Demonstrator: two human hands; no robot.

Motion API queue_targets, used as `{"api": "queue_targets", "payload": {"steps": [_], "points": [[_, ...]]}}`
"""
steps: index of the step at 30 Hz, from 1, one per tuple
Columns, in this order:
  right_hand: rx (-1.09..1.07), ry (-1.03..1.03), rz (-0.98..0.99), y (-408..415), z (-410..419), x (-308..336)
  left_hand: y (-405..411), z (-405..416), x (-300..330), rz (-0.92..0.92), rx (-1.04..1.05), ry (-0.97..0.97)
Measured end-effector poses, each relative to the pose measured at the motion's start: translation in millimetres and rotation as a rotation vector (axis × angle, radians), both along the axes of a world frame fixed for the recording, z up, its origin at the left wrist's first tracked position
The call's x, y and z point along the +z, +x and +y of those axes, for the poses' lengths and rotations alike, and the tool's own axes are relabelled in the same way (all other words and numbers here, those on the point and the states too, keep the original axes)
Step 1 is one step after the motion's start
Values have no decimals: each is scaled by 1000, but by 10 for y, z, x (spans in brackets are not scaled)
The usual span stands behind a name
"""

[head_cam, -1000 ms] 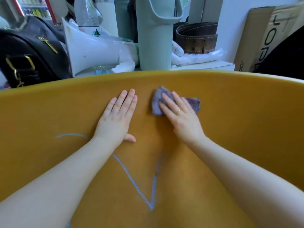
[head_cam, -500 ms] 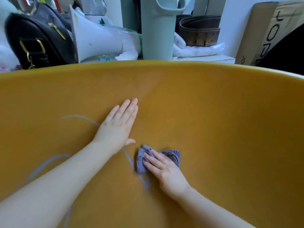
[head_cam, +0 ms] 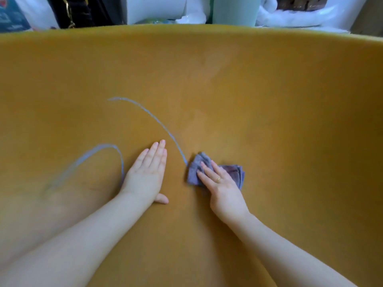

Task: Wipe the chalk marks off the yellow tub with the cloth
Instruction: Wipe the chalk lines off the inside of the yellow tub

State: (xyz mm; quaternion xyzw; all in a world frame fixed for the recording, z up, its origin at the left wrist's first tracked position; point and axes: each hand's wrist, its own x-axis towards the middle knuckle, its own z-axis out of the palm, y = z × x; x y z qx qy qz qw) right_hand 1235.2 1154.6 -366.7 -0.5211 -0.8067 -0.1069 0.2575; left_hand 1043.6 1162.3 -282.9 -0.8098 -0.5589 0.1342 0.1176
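Observation:
The yellow tub fills nearly the whole view. A folded purple-grey cloth lies flat on its surface, pressed down under the fingers of my right hand. A blue chalk line curves from the upper left down to the cloth's left edge. A second chalk loop arcs further left and ends beside my left hand, which rests flat on the tub with its fingers together, holding nothing.
Behind the tub's far rim stand a black bag, a white megaphone-like object, a pale green container and white wrapped items.
My right hand swept the cloth down from near the rim toward me; the V-shaped chalk lines near me are gone. The camera tilted down and my left hand now lies lower in view.

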Motion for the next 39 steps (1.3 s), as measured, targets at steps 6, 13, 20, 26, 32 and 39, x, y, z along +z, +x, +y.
{"api": "queue_targets", "payload": {"steps": [6,13,20,26,32,39], "points": [[56,39,-164,342,107,214,9,14,-113,-45,74,-92],[-257,240,-88,708,552,475,-48,99,-204,-56,57,-110],[-99,-13,11,-119,-137,-55,22,32,-120,-87,96,-137],[-144,134,-162,545,353,334,31,26,-113,-74,107,-142],[-400,186,234,487,598,432,-21,83,-185,-71,85,-132],[-161,-108,6,-138,-182,58,11,40,-128,-93,113,-153]]}}
